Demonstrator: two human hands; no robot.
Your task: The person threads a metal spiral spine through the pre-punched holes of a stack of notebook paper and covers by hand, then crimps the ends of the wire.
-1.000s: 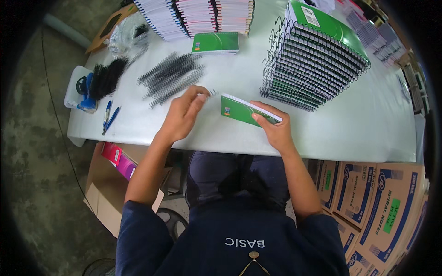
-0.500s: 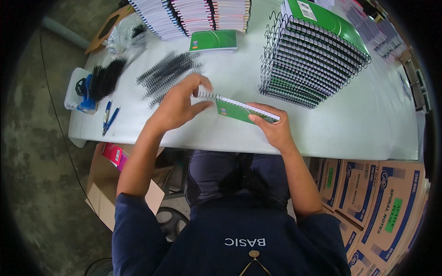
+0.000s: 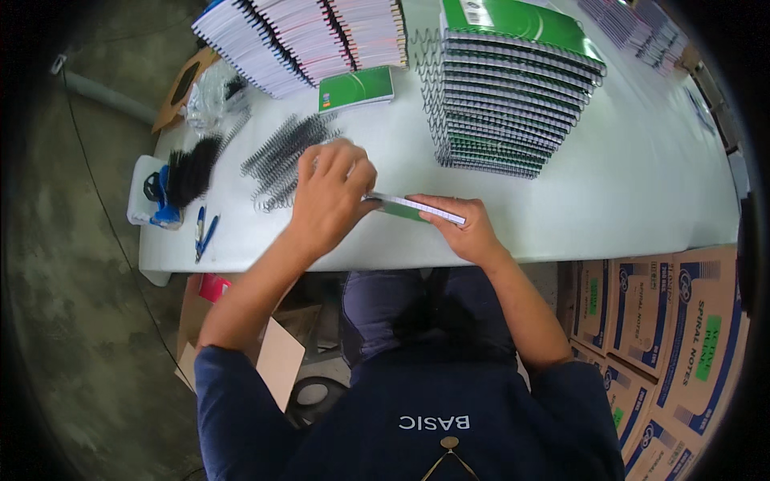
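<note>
- L hand (image 3: 333, 192): fingers curled at L end of the green notebook (image 3: 403, 210); can't tell if grip holds anything, palm side hidden.
- R hand (image 3: 465, 228): grip closed on notebook's R end, thumb on near side.
- Notebook pos.: btwn hands, over the white surface (image 3: 609, 208), nr its front edge, page edges up.
- Loose coils (image 3: 277, 156): piled just beyond L hand.
- Coil-bound stack (image 3: 513, 104): tall, beyond R hand.
- Blue-handled tools (image 3: 206, 234): on surface, L of L hand.

I saw a slim green-covered notebook (image 3: 407, 211) tipped up over the worktop (image 3: 409, 250), its white page edge facing upward, one end pinched by the right fingers (image 3: 445, 205).
</note>
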